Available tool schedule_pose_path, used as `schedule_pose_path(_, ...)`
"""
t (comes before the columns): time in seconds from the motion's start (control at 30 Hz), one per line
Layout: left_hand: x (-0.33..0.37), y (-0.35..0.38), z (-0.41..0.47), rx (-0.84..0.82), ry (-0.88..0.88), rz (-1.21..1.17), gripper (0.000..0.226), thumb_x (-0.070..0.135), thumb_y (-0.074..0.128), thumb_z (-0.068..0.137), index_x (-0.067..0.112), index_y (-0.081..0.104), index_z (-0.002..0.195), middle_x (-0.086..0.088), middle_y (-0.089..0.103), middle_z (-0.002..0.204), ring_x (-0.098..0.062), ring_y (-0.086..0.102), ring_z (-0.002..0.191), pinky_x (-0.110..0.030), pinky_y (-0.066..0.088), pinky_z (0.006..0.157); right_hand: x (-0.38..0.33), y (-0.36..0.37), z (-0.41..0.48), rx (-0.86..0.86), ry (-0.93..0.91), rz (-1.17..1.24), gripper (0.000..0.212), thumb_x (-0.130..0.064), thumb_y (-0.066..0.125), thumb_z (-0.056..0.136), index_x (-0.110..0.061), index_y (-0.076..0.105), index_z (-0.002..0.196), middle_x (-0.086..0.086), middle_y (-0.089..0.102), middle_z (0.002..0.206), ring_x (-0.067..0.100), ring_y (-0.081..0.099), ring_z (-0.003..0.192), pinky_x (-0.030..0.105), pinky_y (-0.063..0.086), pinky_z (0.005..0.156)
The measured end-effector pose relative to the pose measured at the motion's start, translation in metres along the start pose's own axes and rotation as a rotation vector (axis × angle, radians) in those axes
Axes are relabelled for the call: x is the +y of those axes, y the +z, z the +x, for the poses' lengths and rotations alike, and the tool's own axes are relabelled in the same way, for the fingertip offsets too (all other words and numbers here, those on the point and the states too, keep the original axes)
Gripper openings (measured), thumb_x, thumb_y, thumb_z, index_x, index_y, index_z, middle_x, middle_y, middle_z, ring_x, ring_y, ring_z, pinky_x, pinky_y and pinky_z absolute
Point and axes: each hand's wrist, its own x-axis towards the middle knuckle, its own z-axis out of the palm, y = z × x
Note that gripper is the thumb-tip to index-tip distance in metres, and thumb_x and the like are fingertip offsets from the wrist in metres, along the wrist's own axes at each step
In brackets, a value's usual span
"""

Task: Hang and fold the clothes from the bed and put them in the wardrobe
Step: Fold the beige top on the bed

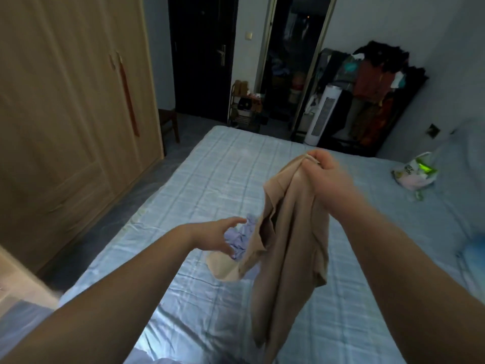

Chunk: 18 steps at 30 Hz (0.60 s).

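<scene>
One closed wardrobe [65, 127] stands off the left edge of the bed [210, 179]. Above mid-bed hangs a beige garment [288, 232], perhaps a shirt, over crumpled lilac cloth [242, 237]. The right hand [322, 172] pinches its top; the left hand [215, 237], fingers apart, holds nothing. Held at one point, the garment may twist or slip.

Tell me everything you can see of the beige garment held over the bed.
The beige garment is thin, soft-looking plain fabric, hanging limp in long folds, with an opening gaping midway. The right hand pinches its bunched top edge, holding it above the blue bed. Its lower end dangles free. The left hand is open beside it, not clearly touching.
</scene>
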Motion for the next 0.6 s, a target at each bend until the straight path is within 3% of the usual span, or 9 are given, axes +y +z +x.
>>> schedule_pose_path(0.1,0.007,0.034,0.021,-0.047,0.1,0.011,0.094,0.042,0.087,0.069,0.041,0.032,0.145,0.014,0.047,0.143,-0.007,0.048,0.127,-0.029,0.041,0.106,0.007,-0.015,-0.003,0.076,0.023,0.017,0.013,-0.031,0.047,0.1,-0.03,0.059,0.1,-0.007,0.057,0.093,0.007,0.051,0.085,0.028,0.038,0.068)
schedule_pose_path(0.17,0.023,0.05,0.034,0.018,0.119,0.017,0.072,0.035,0.08,0.078,0.023,0.044,0.139,0.005,0.055,0.133,-0.009,0.052,0.118,-0.023,0.04,0.094,0.017,-0.026,-0.01,0.148,0.052,0.03,0.012,-0.031,0.048,0.099,-0.031,0.058,0.091,-0.006,0.057,0.088,0.01,0.052,0.083,0.031,0.039,0.069)
schedule_pose_path(0.23,0.036,0.059,0.05,0.171,0.153,-0.015,0.039,0.03,0.064,0.087,0.01,0.058,0.12,-0.005,0.063,0.116,-0.016,0.057,0.106,-0.023,0.038,0.085,0.03,-0.043,-0.021,0.22,0.078,0.036,0.013,-0.028,0.051,0.098,-0.028,0.058,0.087,-0.005,0.059,0.085,0.01,0.054,0.082,0.033,0.043,0.073)
schedule_pose_path(0.33,0.041,0.065,0.072,0.347,0.176,-0.136,0.028,0.023,0.046,0.08,0.008,0.065,0.094,-0.009,0.066,0.094,-0.024,0.06,0.094,-0.029,0.038,0.079,0.056,-0.075,-0.042,0.296,0.145,0.038,0.01,-0.024,0.053,0.096,-0.022,0.061,0.09,-0.004,0.059,0.081,0.009,0.053,0.078,0.034,0.043,0.077)
schedule_pose_path(0.5,0.063,0.062,0.086,0.525,0.144,-0.259,0.018,0.024,0.059,0.093,0.011,0.067,0.083,-0.008,0.067,0.079,-0.023,0.06,0.076,-0.034,0.041,0.066,0.109,-0.128,-0.072,0.403,0.263,0.054,0.012,-0.02,0.054,0.093,-0.021,0.062,0.084,-0.005,0.056,0.075,0.01,0.049,0.072,0.032,0.038,0.068)
schedule_pose_path(0.6,0.078,0.065,0.087,0.631,0.075,-0.327,0.014,0.023,0.067,0.092,0.015,0.069,0.081,-0.002,0.067,0.076,-0.015,0.059,0.072,-0.027,0.042,0.064,0.138,-0.155,-0.088,0.456,0.28,0.073,0.021,-0.011,0.054,0.095,-0.02,0.058,0.077,-0.003,0.05,0.07,0.009,0.043,0.066,0.029,0.033,0.061)
